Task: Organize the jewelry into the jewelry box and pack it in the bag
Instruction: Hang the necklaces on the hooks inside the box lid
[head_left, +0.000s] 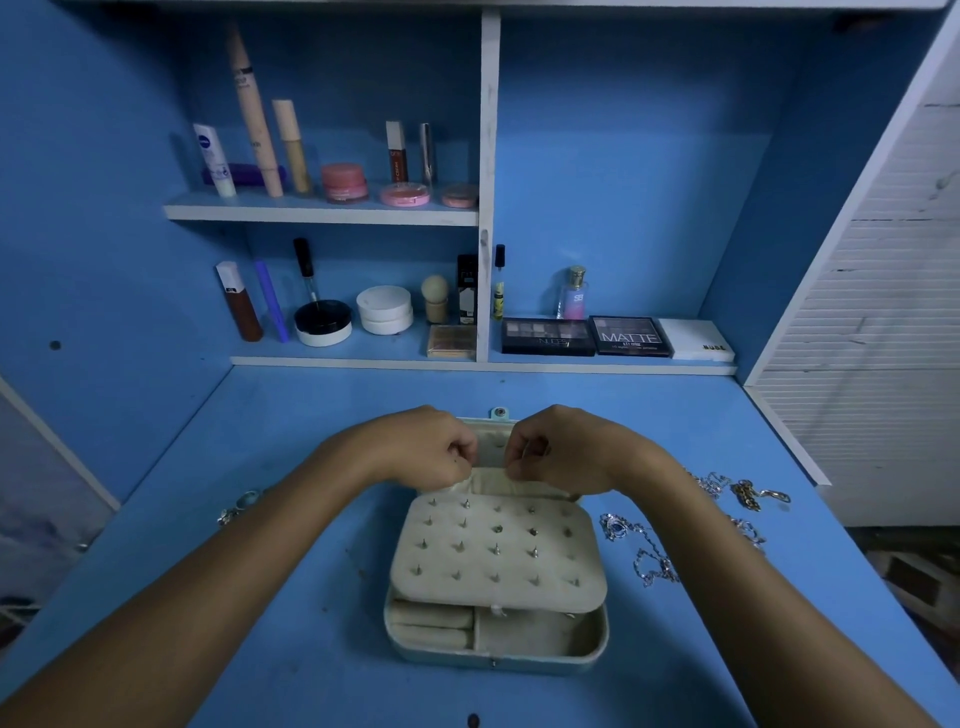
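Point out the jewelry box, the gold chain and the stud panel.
jewelry box (519, 662): head view, front wall.
gold chain (748, 493): head view, middle links, right of the box.
stud panel (498, 556): head view, centre of the padded flap.

One jewelry box (496, 644), two hands, three palettes on the shelf.

"MATTE" on dark eyeshadow palette (630, 335). "NUDES" on black palette (548, 336) beside it. "NUDE" on white box (697, 339). "SB" on perfume bottle (573, 294). Other cosmetics' labels too small to read.
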